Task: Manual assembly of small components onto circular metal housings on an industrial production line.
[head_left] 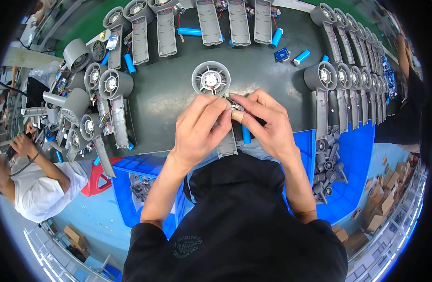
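Observation:
A grey handheld fan body (194, 79) with a round fan head lies on the dark table in front of me, its long grey handle (227, 146) pointing toward me. Over that handle both my hands meet at the fingertips. My right hand (270, 123) pinches a small circuit board (235, 106); tape wraps its thumb. Closed at the fingers, my left hand (199, 127) touches the same spot, but what it grips is hidden behind the fingers. Below the right thumb a blue battery cell (246, 135) shows beside the handle.
Rows of similar fan bodies (321, 76) line the right side, the far edge and the left. Loose blue cells (301, 58) and a blue board (282, 54) lie on the table (169, 94). Blue bins (347, 188) with grey parts stand below. Co-workers (51, 188) are at both sides.

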Demonstrator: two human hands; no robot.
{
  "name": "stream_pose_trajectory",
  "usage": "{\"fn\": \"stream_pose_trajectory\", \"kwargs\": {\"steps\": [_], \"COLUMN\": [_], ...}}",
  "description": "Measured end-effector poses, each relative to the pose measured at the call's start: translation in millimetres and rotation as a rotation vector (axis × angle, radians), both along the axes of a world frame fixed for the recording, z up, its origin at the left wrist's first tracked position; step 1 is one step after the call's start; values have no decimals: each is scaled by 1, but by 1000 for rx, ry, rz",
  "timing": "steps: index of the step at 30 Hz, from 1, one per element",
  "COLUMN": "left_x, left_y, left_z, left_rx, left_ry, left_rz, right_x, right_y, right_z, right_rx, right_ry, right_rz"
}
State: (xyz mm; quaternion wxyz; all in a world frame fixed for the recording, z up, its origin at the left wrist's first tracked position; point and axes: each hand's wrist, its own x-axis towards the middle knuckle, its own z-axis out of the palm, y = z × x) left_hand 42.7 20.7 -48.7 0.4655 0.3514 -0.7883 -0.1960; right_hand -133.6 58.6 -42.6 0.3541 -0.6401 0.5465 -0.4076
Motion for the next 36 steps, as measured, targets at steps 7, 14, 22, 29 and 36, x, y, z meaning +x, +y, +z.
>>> {"fn": "stream_pose_trajectory", "kwargs": {"steps": [7, 14, 22, 29, 36], "left_x": [-3, -3, -8, -9, -10], "left_y": [1, 3, 4, 6, 8], "left_z": [3, 4, 3, 5, 10], "left_rx": [41, 41, 5, 36, 79], "left_ry": [40, 34, 30, 47, 39], "left_rz": [40, 43, 94, 117, 101], "right_x": [5, 11, 15, 16, 16], "right_y": [0, -3, 0, -2, -5], "right_z": [6, -2, -7, -18, -25], "right_rx": [27, -178, -176, -296, -445], "right_ry": [-38, -41, 16, 83, 116], "right_rz": [-37, -111, -114, -100, -100]}}
